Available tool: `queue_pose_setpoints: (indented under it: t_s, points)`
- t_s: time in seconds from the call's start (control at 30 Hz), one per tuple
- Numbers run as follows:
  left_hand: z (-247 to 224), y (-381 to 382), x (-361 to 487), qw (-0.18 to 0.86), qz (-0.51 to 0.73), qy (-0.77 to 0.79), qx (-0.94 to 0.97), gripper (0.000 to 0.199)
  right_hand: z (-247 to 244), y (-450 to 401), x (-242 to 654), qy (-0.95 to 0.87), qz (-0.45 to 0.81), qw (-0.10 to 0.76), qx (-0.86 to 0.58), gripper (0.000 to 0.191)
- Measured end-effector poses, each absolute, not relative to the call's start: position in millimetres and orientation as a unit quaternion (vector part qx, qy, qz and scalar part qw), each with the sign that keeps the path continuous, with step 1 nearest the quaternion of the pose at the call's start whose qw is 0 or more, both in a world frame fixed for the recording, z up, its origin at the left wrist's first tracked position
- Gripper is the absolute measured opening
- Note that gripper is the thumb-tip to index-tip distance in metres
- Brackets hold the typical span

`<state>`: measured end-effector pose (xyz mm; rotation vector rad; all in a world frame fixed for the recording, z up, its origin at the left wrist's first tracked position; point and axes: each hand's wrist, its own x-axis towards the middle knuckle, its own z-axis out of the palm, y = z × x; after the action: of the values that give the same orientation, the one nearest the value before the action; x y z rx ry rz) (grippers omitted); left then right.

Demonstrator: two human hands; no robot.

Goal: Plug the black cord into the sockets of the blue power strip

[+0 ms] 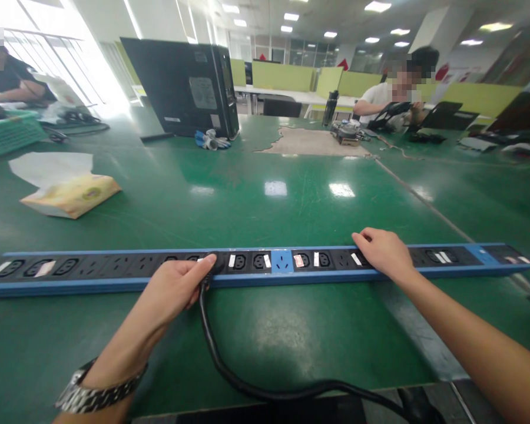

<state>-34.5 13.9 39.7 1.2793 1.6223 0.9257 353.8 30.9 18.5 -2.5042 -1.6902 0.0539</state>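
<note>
A long power strip with a blue frame and rows of black sockets lies across the green table. My left hand is closed around a black plug at the strip, left of the blue socket. From that plug a thick black cable curves down to the lower right. Over the strip's right part rests my right hand, its fingers curled at the far edge; the thumb and fingertips press on the frame. Several small white labels are stuck between the sockets. The plug's prongs are hidden.
On the green table stand a tissue pack at left and a black computer case farther back, with gloves beside it. A green basket is at far left. Two people sit across the table.
</note>
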Motion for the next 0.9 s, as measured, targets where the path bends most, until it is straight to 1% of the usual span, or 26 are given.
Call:
queue_pose_setpoints:
  t_s: [0.1,0.2,0.27,0.37,0.47,0.6,0.73,0.8,0.9]
  points:
    - [47,14,-35,0.384,0.276,0.667,0.576,0.053,19,31,354,-0.558,0.020,0.059,-0.827,0.045]
    - [57,7,-22,0.377,0.290,0.648,0.595,0.054,19,32,354,-0.563,0.026,0.054,-0.824,0.046]
    - [58,2,-2,0.398,0.304,0.621,0.603,0.056,20,32,354,-0.566,0.030,0.052,-0.822,0.046]
    - [50,1,35,0.412,0.273,0.586,0.642,0.060,21,33,354,-0.561,0.030,0.050,-0.826,0.045]
    - [40,6,63,0.389,0.264,0.585,0.661,0.063,22,33,352,-0.560,0.036,0.048,-0.826,0.045]
    - [39,7,76,0.383,0.240,0.576,0.681,0.062,23,33,351,-0.559,0.032,0.046,-0.827,0.046]
    - [43,4,71,0.317,0.231,0.602,0.696,0.056,23,32,351,-0.559,0.027,0.052,-0.827,0.046]
    - [44,3,68,0.335,0.241,0.607,0.679,0.056,22,31,352,-0.562,0.025,0.052,-0.825,0.046]
    - [44,5,67,0.423,0.247,0.592,0.641,0.057,21,32,352,-0.562,0.021,0.050,-0.825,0.046]
